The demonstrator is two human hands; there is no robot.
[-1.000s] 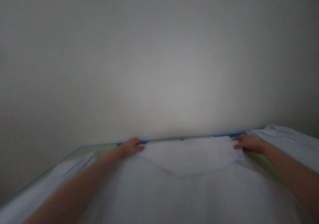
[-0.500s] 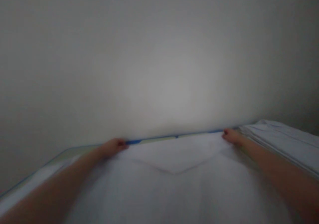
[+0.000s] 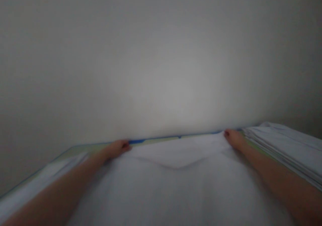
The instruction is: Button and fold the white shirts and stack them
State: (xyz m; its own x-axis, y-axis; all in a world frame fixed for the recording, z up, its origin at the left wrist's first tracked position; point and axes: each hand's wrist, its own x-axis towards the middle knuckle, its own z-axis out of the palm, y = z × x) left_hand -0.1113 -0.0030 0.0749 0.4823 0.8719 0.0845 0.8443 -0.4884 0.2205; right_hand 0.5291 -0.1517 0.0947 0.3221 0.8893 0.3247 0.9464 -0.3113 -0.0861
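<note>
A large white cloth (image 3: 173,192) stretches across the lower middle of the head view, its top edge pulled out between my two hands. My left hand (image 3: 118,149) pinches its upper left corner with closed fingers. At the upper right corner, my right hand (image 3: 233,138) grips the same edge, fingers closed. Below this edge a curved fold sags between the hands. Blur hides any seams, so I cannot tell whether it is a garment or a sheet.
Under the cloth lies a light green tabletop (image 3: 161,140) with a blue edge, against a plain grey wall (image 3: 161,58). A stack of folded white cloth (image 3: 289,140) stands at the right. More white cloth (image 3: 47,174) lies at the left, beside my forearm.
The fold below the top edge has risen and gone from a pointed V to a shallower curve. Both hands keep their hold and have barely moved.
</note>
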